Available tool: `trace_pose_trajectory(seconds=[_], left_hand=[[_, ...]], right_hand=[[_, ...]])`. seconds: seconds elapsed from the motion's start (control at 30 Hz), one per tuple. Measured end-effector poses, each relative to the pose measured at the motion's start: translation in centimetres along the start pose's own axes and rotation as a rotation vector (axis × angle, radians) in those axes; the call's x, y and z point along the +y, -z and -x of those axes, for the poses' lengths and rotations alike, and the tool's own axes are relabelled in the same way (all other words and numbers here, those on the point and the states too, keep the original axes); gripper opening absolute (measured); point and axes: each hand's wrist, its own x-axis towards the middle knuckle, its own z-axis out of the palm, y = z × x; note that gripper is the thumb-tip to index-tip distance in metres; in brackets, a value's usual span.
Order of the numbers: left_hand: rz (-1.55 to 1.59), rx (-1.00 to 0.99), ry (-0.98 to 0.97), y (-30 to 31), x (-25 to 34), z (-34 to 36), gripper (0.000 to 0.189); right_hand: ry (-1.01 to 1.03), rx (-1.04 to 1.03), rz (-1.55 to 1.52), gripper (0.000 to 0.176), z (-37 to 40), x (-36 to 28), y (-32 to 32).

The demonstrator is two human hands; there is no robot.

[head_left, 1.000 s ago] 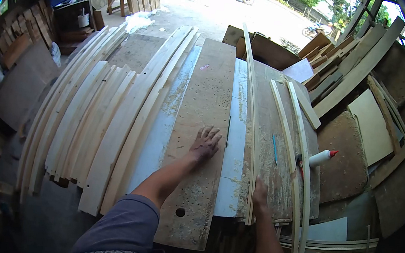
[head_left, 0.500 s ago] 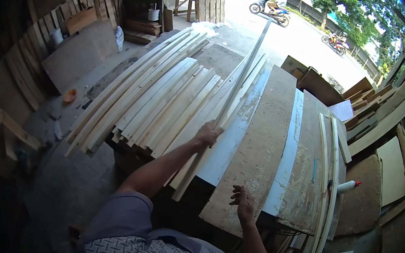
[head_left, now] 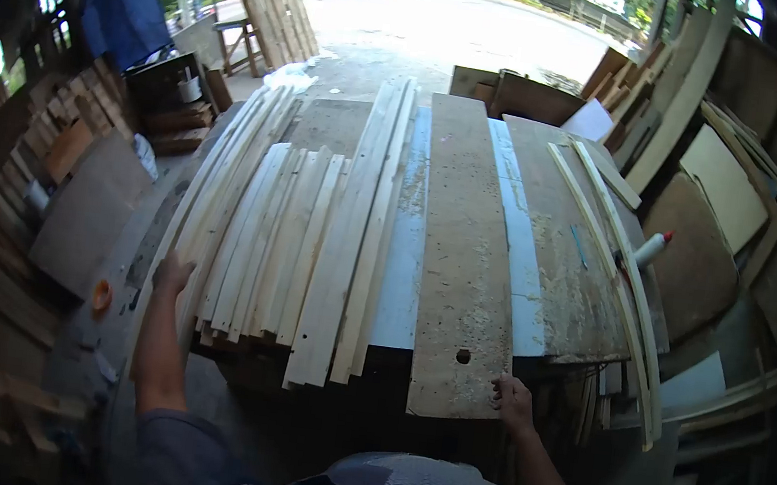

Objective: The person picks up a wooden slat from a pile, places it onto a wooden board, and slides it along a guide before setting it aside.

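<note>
At the left end of the table, my left hand (head_left: 173, 273) is closed on a long wooden strip (head_left: 155, 297), the outermost of the long strips there. My right hand (head_left: 513, 400) rests at the near right corner of a wide brown board (head_left: 464, 251), its fingers curled by the edge; whether it grips the board is unclear. Between the hands lie a group of shorter pale strips (head_left: 288, 241) and some longer planks (head_left: 346, 238), side by side. A light blue surface (head_left: 400, 282) shows on both sides of the brown board.
Two narrow strips (head_left: 630, 270) lie at the table's right, beside a blue pencil-like item (head_left: 579, 247) and a white bottle with a red tip (head_left: 650, 248). Boards (head_left: 729, 195) lean at the right, wood offcuts at the left. An orange object (head_left: 102, 295) lies on the floor.
The view has turned. My left hand has moved from the long strip held over the middle to the far-left strips. My right hand, earlier raised above the board, is now at its near corner.
</note>
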Motion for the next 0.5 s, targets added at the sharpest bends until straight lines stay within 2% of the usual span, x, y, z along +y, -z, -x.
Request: trace_pose_trajectory(seconds=[0.07,0.13,0.2,0.23,0.27,0.33,0.43,0.47,0.5], left_hand=[[-0.061,0.02,0.061,-0.1,-0.6,-0.3,0.067],[-0.257,0.029,0.144,-2.4,-2.3,-2.5,0.078],[-0.29,-0.006,0.208,0.3,1.6,0.2,0.081],[-0.294,-0.006,0.18,-0.1,2.7,0.1,0.081],[-0.271,0.038,0.168,-0.4,3.3,-0.3,0.081],[-0.243,0.151,0.129,-1.6,4.0,-1.0,0.078],[-0.189,0.207,0.036,1.3,9.9,3.1,0.076],[-0.192,0.209,0.04,1.1,10.5,3.3,0.076],[-0.174,0.244,-0.034,0.8,10.8,3.2,0.075]], right_hand=[[0.064,0.081,0.073,0.038,-0.1,1.9,1.5],[0.108,0.186,0.13,0.034,-0.5,2.3,3.6],[0.147,0.296,0.246,0.031,-1.4,3.6,6.8],[0.324,0.407,0.39,0.025,-2.0,4.6,9.0],[0.199,0.44,0.429,0.023,-2.3,4.7,11.4],[0.121,0.507,0.498,0.025,-4.6,8.8,17.2],[-0.079,0.564,0.822,0.031,-6.2,11.2,25.4],[-0.077,0.612,1.028,0.035,-7.8,14.8,28.3],[-0.207,0.587,1.042,0.04,-7.3,12.6,29.8]])
